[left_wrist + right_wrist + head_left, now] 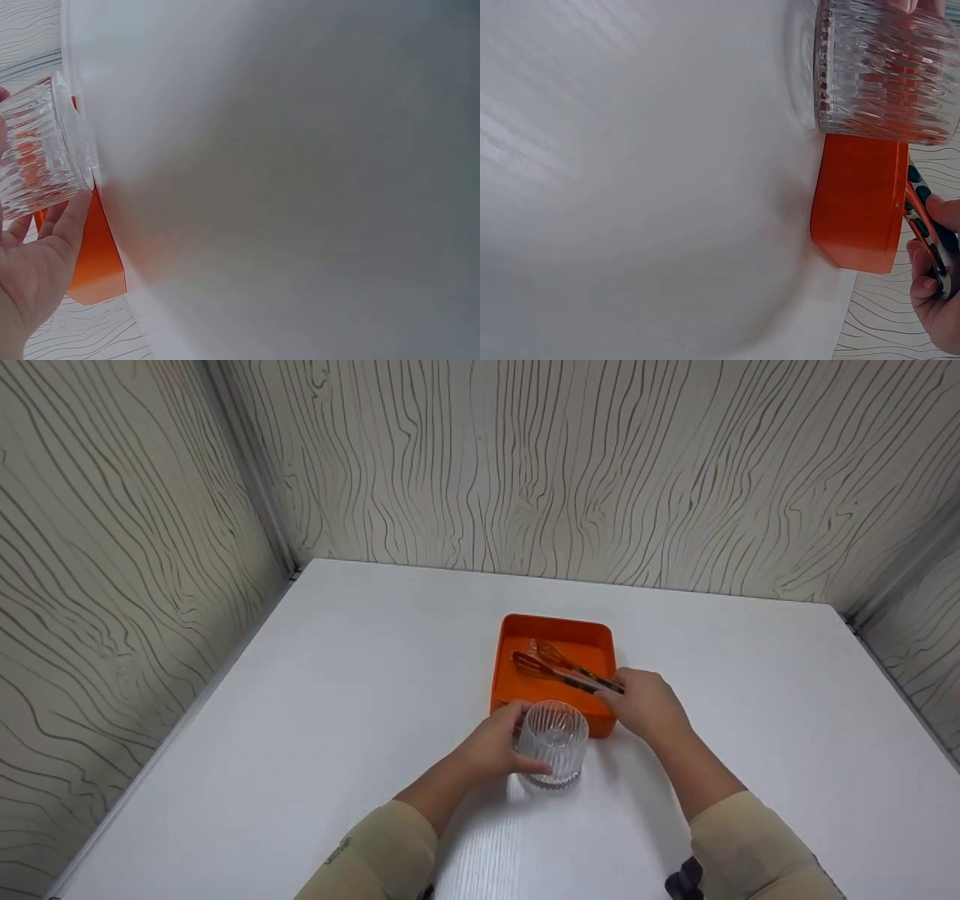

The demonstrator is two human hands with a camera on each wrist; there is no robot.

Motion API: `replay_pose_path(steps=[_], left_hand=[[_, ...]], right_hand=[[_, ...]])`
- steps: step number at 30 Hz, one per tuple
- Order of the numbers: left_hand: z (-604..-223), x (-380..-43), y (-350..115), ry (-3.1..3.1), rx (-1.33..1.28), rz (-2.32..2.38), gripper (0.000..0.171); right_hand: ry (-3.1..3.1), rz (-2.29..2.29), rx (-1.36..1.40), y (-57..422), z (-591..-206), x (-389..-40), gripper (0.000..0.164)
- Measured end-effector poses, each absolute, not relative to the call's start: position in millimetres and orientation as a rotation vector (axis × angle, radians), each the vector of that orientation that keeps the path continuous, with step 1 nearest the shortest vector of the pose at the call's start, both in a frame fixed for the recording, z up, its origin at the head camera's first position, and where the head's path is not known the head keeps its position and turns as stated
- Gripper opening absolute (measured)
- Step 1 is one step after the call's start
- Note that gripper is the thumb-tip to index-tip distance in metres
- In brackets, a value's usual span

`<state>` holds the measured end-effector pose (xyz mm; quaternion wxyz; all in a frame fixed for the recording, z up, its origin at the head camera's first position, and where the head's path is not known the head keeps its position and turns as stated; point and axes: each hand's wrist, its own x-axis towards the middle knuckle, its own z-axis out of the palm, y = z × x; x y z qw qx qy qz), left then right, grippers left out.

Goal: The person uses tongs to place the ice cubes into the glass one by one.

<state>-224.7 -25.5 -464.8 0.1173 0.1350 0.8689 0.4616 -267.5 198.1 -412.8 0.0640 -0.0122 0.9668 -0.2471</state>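
A ribbed clear glass tumbler stands upright in front of the orange tray. My left hand holds it from the left, thumb on the near side. In the left wrist view, fingers of that hand reach along the side of the tumbler. My right hand grips the handle end of a pair of tongs over the tray's right rim. The tongs' amber-looking tips are spread inside the tray, with a small clear piece beside them. Dark patches mark the tongs' handles in the right wrist view.
The tray and tumbler stand on a white table. Panels with a wood-grain pattern rise behind the table and at its sides. A dark object shows beside the right sleeve.
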Motion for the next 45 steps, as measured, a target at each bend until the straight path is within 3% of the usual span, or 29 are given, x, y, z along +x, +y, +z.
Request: replay_pose_path(steps=[45], left_hand=[[-465.8, -225.1, -27.7, 2.53, 0.472, 1.375, 0.075]], right_hand=[[3.06, -0.614, -0.143, 186.5, -413.8, -264.8, 0.017]])
